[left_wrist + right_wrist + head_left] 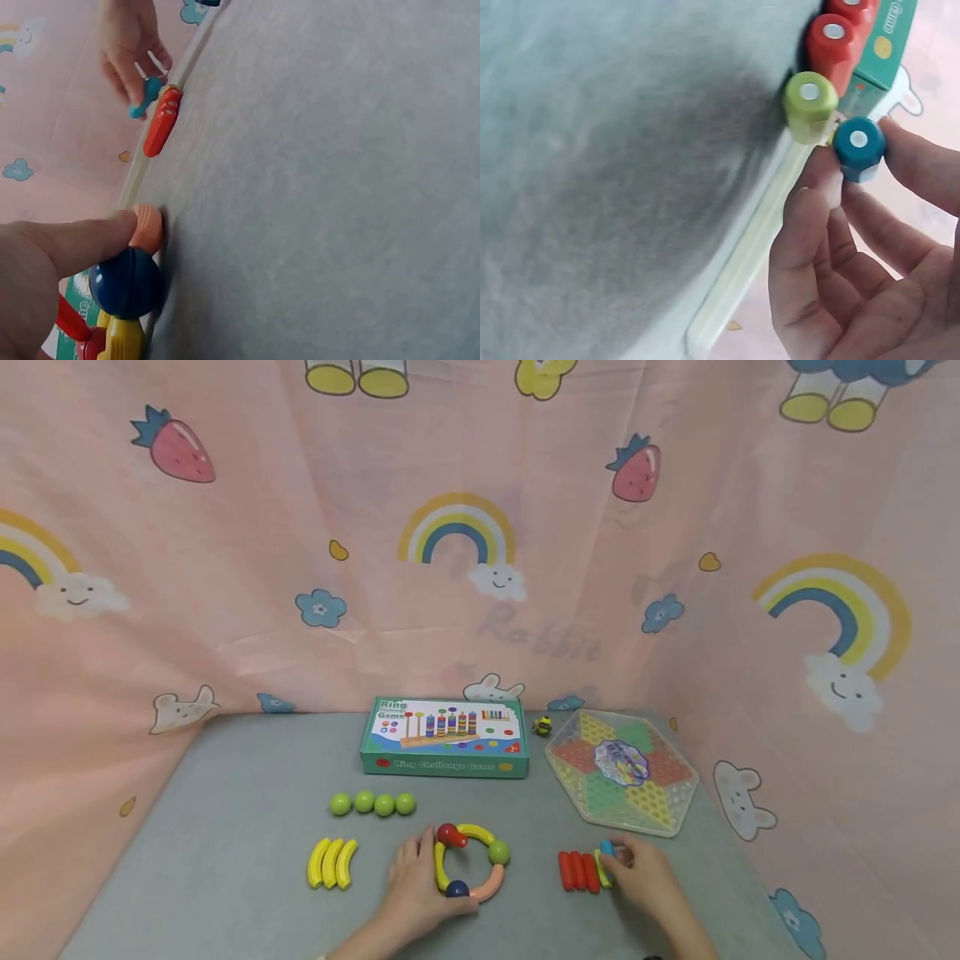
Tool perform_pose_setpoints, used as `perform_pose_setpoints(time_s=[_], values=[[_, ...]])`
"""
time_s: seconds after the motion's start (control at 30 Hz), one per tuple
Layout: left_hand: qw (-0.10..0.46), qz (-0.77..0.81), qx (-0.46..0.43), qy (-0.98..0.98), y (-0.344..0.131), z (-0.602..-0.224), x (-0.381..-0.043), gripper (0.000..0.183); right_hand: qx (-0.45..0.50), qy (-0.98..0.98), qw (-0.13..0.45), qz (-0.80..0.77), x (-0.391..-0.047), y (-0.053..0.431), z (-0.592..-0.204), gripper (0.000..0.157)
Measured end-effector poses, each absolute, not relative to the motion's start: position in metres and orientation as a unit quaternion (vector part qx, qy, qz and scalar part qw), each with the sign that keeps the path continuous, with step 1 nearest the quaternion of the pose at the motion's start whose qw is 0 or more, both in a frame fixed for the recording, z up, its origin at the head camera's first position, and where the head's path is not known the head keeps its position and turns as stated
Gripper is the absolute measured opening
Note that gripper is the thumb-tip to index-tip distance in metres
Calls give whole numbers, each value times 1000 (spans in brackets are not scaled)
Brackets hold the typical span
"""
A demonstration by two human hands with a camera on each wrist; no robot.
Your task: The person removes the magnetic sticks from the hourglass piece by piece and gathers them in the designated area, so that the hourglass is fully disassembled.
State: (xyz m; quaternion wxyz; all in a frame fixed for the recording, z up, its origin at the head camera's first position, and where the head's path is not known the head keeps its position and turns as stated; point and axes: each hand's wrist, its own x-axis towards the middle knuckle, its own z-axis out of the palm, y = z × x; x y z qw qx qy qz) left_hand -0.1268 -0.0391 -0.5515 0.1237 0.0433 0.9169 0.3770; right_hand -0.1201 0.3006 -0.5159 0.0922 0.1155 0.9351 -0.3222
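Note:
My left hand holds a ring of curved magnetic sticks and balls flat on the table, thumb against the peach curved stick and the dark blue ball. Yellow curved sticks, a green ball and a red ball with a short red stick make up the rest. My right hand pinches a blue magnetic stick by its sides, its metal end disc showing. Just beside it lies a light green stick, next to several red sticks in a row.
Several yellow curved sticks lie left of the left hand, with several green balls behind them. Farther back are a Ring Challenge Game box, a small bee-like figure and a hexagonal board. A patterned pink cloth encloses the table.

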Motion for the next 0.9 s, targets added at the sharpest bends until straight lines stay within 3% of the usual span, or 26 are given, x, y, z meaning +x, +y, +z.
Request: perform_pose_setpoints(time_s=[0.3,0.47,0.73,0.9], values=[[117,402,85,904,-48,-554,-130,106,140,938,139,-284,-123,304,-521,43],[107,370,49,921,-50,-551,-129,105,141,941,143,-271,-123,307,-526,44],[98,385,74,915,-51,-552,-128,66,150,943,140,-260,-128,312,-518,50],[93,369,65,923,-51,-553,-128,65,142,946,120,-267,-131,302,-502,50]])
